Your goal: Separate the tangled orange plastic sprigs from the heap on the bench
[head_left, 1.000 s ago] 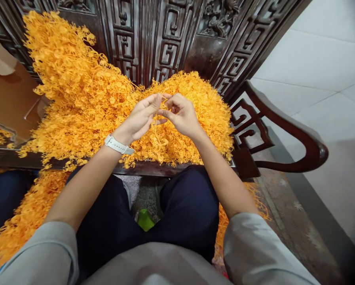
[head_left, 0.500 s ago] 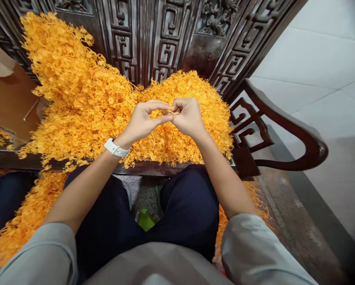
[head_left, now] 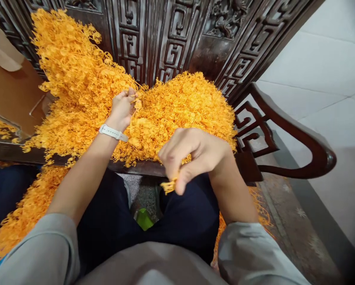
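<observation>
A big heap of orange curly, stringy pieces (head_left: 183, 103), plastic by their look, covers the seat of a dark carved wooden bench (head_left: 141, 168). Over the middle of the heap, my left hand (head_left: 122, 110) has its fingers closed around an orange curly piece (head_left: 137, 105), part of which dangles below them. Nearer to me, above my right knee, my right hand (head_left: 196, 154) pinches another small orange curly piece (head_left: 168, 186) between thumb and forefinger, pointing down. Its other fingers are curled and slightly blurred.
At the left a cardboard box (head_left: 14, 91) stands against the heap. The bench's curved armrest (head_left: 308, 158) juts out on the right. More orange pieces (head_left: 31, 209) lie low on the left, beside another person's dark-clothed leg (head_left: 8, 194). Something green (head_left: 144, 219) sits on the floor between my feet.
My hands, together over the heap before, have parted. The left moved left and slightly away; the right came down towards my lap with an orange piece. The view shifted slightly.
</observation>
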`<state>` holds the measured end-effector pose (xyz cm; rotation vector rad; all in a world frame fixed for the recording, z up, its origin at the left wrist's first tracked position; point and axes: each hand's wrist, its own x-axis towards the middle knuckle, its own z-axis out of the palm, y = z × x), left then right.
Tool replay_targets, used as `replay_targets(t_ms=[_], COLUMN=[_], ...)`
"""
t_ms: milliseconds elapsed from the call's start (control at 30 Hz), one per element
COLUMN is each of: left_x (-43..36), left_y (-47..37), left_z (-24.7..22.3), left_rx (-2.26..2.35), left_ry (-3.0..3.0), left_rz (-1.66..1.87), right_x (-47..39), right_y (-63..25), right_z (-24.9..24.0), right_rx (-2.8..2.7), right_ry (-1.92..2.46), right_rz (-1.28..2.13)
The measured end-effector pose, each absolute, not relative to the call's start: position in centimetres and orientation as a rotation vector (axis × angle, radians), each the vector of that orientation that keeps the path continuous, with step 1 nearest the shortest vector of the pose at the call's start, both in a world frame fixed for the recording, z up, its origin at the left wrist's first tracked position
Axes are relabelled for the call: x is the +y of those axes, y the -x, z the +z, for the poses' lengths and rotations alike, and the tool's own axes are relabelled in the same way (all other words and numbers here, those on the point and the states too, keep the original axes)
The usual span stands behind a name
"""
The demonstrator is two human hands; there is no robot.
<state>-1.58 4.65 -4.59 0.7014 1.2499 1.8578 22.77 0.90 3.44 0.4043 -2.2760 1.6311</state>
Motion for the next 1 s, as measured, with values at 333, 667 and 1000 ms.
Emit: replay_targets(t_ms=[333, 667, 1000], left_x=[1.9, 4.3, 2.3], left_y=[-0.8, -1.5, 0.9], left_z=[-2.9, -4.1, -3.1], left_rx=[1.181, 1.101, 1.073], left_ry=[-0.857, -0.448, -0.761], left_rz=[1.737, 1.869, 1.789], right_x=[7.2, 0.3, 5.9], right_y=[-20.6, -19.7, -21.3], right_z=[-1.5, 0.2, 0.3], right_rx=[-1.569, -2.201, -1.213], right_ry=[0.65, 0.024, 0.534], right_rz=[1.495, 0.949, 1.63])
